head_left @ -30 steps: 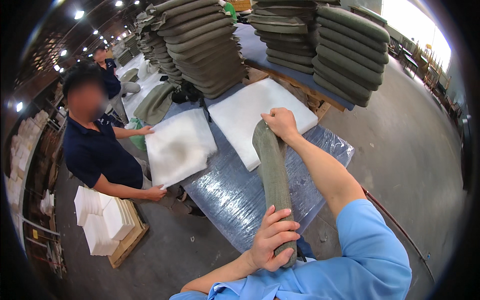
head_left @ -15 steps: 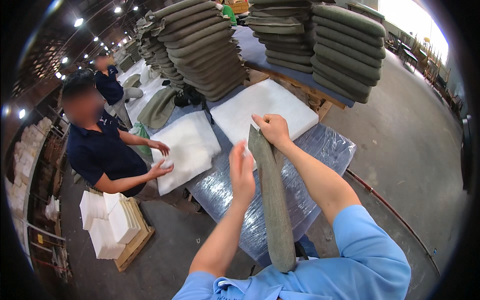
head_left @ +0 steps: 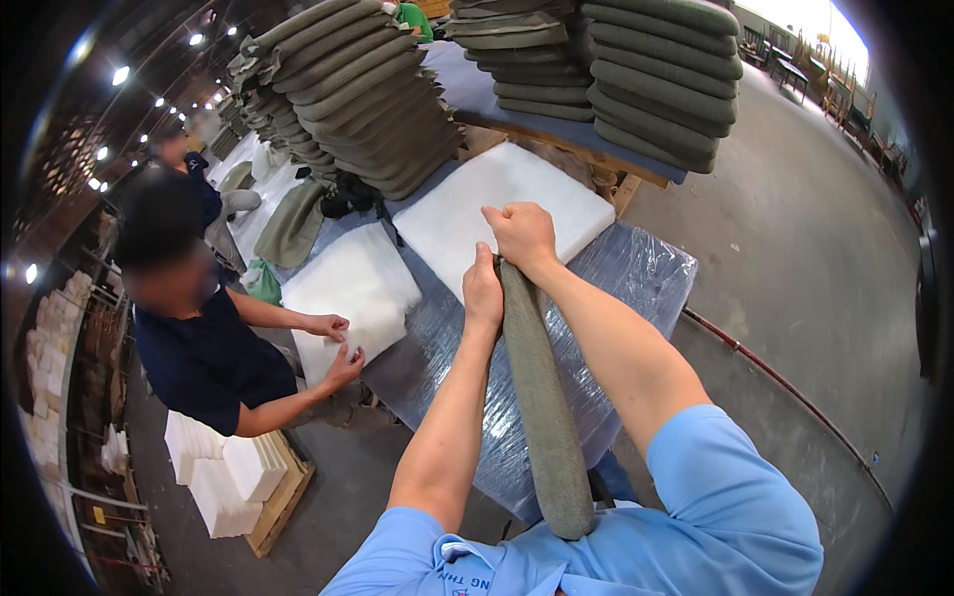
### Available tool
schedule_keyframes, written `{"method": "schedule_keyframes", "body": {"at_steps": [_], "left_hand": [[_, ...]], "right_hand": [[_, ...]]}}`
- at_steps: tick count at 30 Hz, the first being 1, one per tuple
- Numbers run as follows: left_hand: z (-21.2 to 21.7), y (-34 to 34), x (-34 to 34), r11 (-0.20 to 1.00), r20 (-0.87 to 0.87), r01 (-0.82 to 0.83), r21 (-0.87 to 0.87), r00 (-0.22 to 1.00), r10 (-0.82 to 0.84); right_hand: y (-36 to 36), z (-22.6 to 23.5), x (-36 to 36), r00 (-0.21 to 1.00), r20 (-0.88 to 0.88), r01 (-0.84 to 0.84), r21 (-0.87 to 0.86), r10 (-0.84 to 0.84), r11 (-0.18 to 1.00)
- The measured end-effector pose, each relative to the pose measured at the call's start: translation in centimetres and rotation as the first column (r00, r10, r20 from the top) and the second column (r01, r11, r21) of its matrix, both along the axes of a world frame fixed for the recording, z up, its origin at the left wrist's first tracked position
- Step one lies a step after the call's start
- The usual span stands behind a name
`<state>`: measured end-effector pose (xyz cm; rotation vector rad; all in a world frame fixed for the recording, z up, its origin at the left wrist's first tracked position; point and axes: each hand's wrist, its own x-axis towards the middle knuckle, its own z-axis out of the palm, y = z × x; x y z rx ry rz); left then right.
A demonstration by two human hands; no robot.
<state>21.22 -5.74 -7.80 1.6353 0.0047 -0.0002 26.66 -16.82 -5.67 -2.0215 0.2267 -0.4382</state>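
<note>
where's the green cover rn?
Head view, centre: the green cover hangs from both hands, left hand and right hand, over the plastic-wrapped table.

Olive-green fabric cushion cover point(head_left: 542, 397), long, narrow, coarse-woven. Gripped at the far top end, hanging limp from there down toward the chest. Lower end rounded, free below the grip.

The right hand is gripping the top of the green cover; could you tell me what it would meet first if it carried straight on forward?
Most likely the white foam slab lying on the table right beyond the right hand, though depth is hard to judge here.
</note>
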Motion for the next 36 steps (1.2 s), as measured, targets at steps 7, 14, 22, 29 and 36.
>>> {"method": "schedule_keyframes", "body": {"at_steps": [7,14,22,29,36], "left_hand": [[0.4,0.7,-0.9,0.998,0.075,-0.034,0.05,0.997,0.03],[-0.2,0.6,-1.2,0.992,0.126,-0.084,0.09,0.989,0.072],[0.5,-0.5,-1.5,0.99,0.137,-0.097,0.105,0.987,0.082],[-0.7,-0.7,-1.2,0.989,0.138,-0.114,0.089,0.985,0.102],[-2.3,5.7,1.1,0.98,0.069,0.05,-0.19,0.997,-0.038]], "right_hand": [[1.3,-0.6,0.4,0.999,-0.01,-0.033,-0.01,0.033,0.999],[1.1,-0.8,0.9,0.999,-0.025,-0.047,-0.028,0.047,0.998],[0.2,-1.0,0.9,0.999,-0.04,-0.025,0.025,0.026,0.999],[0.0,-1.0,0.7,0.995,-0.057,-0.079,0.079,0.084,0.994],[2.8,1.7,0.3,0.985,0.035,-0.175,0.2,0.171,0.964]]}}
